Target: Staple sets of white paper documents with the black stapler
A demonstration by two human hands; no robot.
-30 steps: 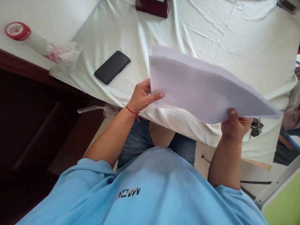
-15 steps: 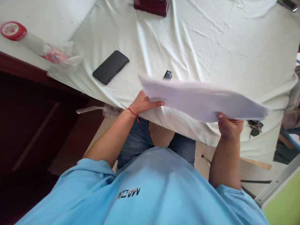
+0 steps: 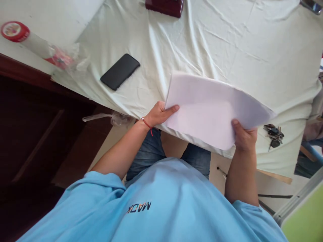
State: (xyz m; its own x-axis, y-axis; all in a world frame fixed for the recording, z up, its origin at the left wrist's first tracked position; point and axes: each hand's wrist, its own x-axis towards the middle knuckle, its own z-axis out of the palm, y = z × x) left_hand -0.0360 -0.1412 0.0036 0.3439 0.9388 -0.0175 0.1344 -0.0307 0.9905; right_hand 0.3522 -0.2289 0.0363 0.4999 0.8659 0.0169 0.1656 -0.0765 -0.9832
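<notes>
White sheets of paper (image 3: 202, 104), apparently a stack, are held in both hands above the near edge of the cloth-covered table. My left hand (image 3: 161, 113) grips their left edge, thumb on top and the other fingers largely hidden beneath. At the lower right, my right hand (image 3: 244, 135) pinches the paper, its thumb pressed on the upper face. The sheets bend, with the right corner curving away. I cannot tell how many there are. A bunch of keys (image 3: 274, 135) lies on the cloth just right of my right hand.
A black phone (image 3: 120, 72) rests on the pale tablecloth (image 3: 242, 57) at the left. Beyond it lies a clear tube with a red lid (image 3: 15, 31), beside crumpled plastic wrap (image 3: 78, 59). A dark red box (image 3: 165, 7) stands at the back; another phone-like device (image 3: 311, 6) is far right.
The paper has tilted to show more of its face, and its left end has shifted right with my left hand. My right hand moved slightly left. The small black object is now hidden.
</notes>
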